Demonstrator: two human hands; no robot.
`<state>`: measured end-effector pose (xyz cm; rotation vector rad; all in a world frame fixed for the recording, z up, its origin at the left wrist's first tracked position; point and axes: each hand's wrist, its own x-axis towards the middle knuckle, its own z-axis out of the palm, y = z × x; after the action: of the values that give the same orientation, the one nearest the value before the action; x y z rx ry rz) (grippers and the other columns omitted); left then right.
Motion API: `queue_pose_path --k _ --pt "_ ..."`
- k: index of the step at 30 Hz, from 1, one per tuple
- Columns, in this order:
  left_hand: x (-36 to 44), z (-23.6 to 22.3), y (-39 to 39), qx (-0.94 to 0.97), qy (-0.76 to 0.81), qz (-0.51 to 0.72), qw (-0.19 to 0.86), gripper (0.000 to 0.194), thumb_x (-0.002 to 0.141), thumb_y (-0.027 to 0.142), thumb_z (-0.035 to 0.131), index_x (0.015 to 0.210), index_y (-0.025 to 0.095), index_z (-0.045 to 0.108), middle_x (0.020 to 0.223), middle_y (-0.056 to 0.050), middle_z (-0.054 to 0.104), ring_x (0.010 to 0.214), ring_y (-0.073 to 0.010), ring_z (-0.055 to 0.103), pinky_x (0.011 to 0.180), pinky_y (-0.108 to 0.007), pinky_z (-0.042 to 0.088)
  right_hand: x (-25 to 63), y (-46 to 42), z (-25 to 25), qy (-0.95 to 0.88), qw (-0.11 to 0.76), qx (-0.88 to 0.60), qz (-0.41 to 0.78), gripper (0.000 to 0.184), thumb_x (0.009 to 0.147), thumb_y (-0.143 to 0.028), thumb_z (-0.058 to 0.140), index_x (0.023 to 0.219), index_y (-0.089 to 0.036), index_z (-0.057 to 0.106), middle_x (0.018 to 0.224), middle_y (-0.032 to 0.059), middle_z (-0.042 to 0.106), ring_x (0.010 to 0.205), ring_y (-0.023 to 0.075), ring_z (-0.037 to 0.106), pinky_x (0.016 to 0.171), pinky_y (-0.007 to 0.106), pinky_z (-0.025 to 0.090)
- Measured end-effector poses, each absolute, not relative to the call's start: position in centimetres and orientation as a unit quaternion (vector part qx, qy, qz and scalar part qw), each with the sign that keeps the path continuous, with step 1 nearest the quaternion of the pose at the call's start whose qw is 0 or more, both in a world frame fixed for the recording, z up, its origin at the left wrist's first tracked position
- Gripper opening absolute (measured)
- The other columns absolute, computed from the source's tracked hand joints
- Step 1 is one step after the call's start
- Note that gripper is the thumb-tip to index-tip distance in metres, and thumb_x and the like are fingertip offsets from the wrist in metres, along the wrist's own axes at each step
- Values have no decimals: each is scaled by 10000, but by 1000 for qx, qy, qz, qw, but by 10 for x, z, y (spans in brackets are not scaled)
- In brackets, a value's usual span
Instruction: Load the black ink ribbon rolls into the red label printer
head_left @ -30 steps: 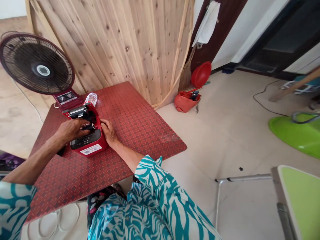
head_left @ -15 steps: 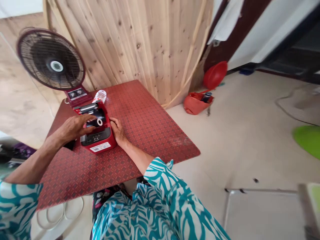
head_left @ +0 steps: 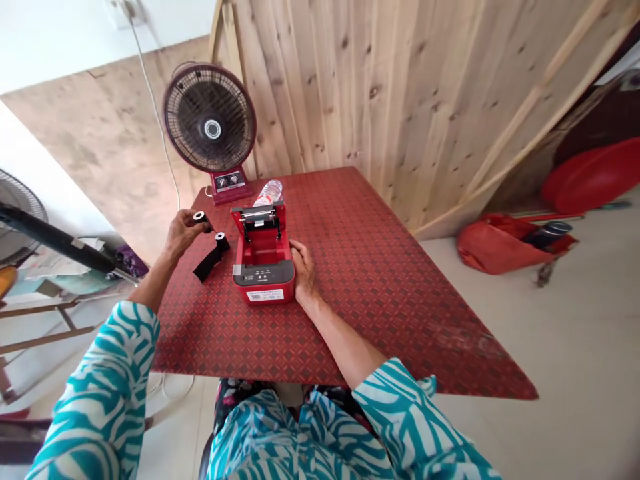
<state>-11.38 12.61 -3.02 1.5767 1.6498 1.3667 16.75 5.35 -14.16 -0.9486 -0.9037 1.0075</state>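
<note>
A red and dark grey label printer [head_left: 265, 273] stands on the table with its lid raised, and its red inner bay is bare. My right hand [head_left: 304, 270] grips the printer's right side. Off to the left, my left hand [head_left: 183, 232] pinches a black roll [head_left: 201, 220] with a white core, held above the table. A second black roll [head_left: 221, 243] stands on the tabletop close by, with a black strip [head_left: 206, 267] trailing from it toward me.
On the red patterned table [head_left: 380, 293] a fan [head_left: 213, 127] and a clear plastic bottle [head_left: 270, 191] stand behind the printer. Wooden boards [head_left: 350, 93] line the back. A red bag [head_left: 490, 247] lies on the floor at right.
My left hand has lifted the black roll out of the printer and carried it left. My right hand stays on the printer's side. The view has turned left.
</note>
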Motion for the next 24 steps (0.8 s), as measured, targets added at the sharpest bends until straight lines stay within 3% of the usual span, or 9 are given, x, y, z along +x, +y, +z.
queue_pose_path --k 4,8,13,18,24 --pt "-113 -69 136 589 670 412 186 365 627 231 736 957 182 588 871 -37 729 870 -226 704 775 -318 533 168 54 -140 -403 679 -431 436 347 825 -483 548 1055 -263 686 1134 45 699 1135 233 605 1083 450 415" --pt "-113 -79 134 606 707 335 144 356 691 264 718 1021 169 621 999 -95 743 977 -269 699 826 -345 529 168 55 -141 -404 681 -430 433 342 830 -466 538 1061 -262 684 1140 44 697 1140 230 606 1085 446 417" --pt "-116 -83 119 588 685 417 104 436 759 343 692 1143 157 601 1124 -116 719 995 -229 689 870 -335 534 167 55 -139 -405 684 -429 429 328 831 -453 530 1052 -266 685 1134 36 705 1139 228 607 1075 439 426" --pt "-122 -94 97 594 678 420 108 330 791 380 624 1031 157 665 936 -84 739 864 -224 692 797 -328 540 167 55 -139 -409 684 -425 429 341 829 -466 530 1054 -263 685 1130 40 704 1128 227 610 1071 436 429" --pt "-108 -87 95 649 641 363 194 479 742 385 650 1162 156 688 783 -41 725 715 -210 664 665 -293 513 167 57 -142 -410 685 -420 432 342 832 -466 528 1063 -267 682 1148 34 704 1143 219 602 1080 431 420"
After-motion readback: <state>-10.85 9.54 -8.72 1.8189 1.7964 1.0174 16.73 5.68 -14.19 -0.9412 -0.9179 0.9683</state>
